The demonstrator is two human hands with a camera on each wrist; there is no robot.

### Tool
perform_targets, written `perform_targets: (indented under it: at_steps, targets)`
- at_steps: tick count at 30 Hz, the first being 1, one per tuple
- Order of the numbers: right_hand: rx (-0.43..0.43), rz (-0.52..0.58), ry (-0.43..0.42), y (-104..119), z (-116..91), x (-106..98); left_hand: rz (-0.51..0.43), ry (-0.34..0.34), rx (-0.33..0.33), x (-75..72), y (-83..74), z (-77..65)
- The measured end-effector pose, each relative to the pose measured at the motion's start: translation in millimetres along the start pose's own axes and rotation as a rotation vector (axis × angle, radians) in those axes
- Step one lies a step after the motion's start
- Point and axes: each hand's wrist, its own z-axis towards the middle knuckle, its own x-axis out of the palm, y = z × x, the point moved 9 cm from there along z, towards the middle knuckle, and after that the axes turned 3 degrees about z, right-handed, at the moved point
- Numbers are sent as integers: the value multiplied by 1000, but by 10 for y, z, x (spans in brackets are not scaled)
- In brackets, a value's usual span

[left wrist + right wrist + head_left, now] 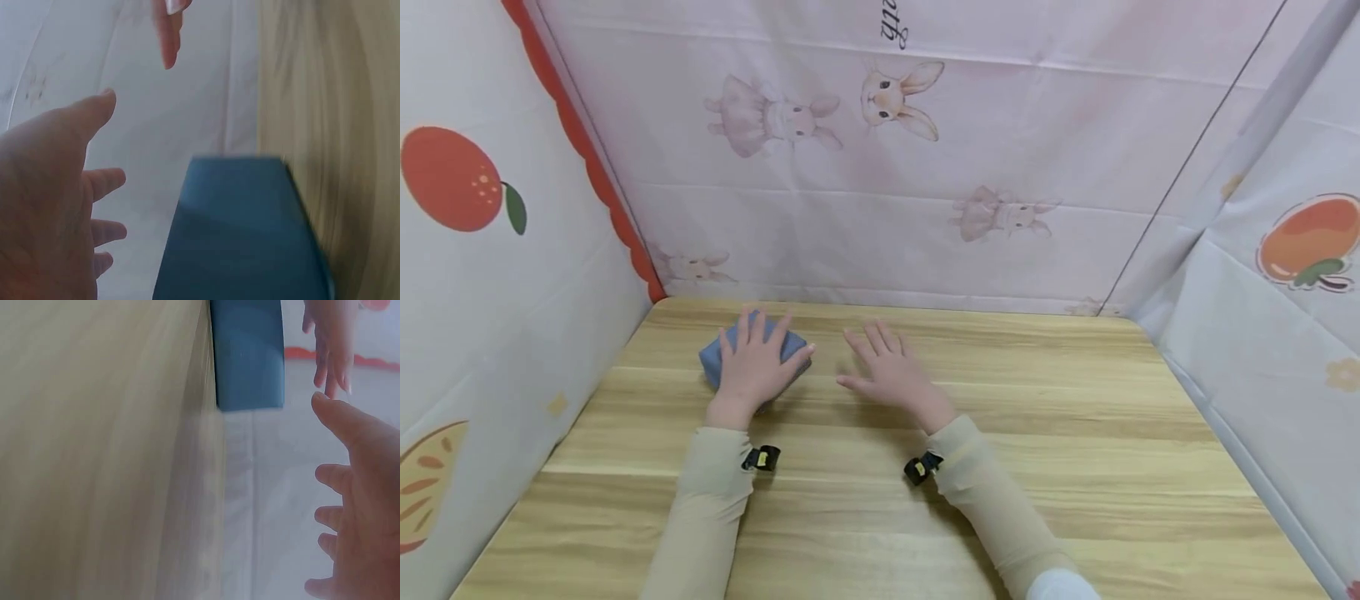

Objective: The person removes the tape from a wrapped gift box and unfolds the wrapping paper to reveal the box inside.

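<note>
A blue box-shaped object lies near the back left of the wooden table, set at an angle. Over it, my left hand spreads its straight fingers and hides much of its top in the head view. In the left wrist view a gap shows between the palm and the blue object. To the right, my right hand is held above the wood, palm down, fingers straight and spread, holding nothing. The right wrist view shows the blue object beyond that hand's thumb.
The wooden table ends at a back wall of pinkish cloth printed with rabbits. White cloths with fruit prints hang on the left and right. Each wrist wears a black strap, the left strap and the right strap.
</note>
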Motion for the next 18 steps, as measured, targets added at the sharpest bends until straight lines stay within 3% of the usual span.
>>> perform_targets:
  at_steps: [11, 18]
  targets:
    - [-75, -8, 29, 424, 301, 109, -72, 33, -99, -33, 564, -28]
    - [-114, -13, 55, 644, 453, 176, -85, 74, -148, -38, 813, -96]
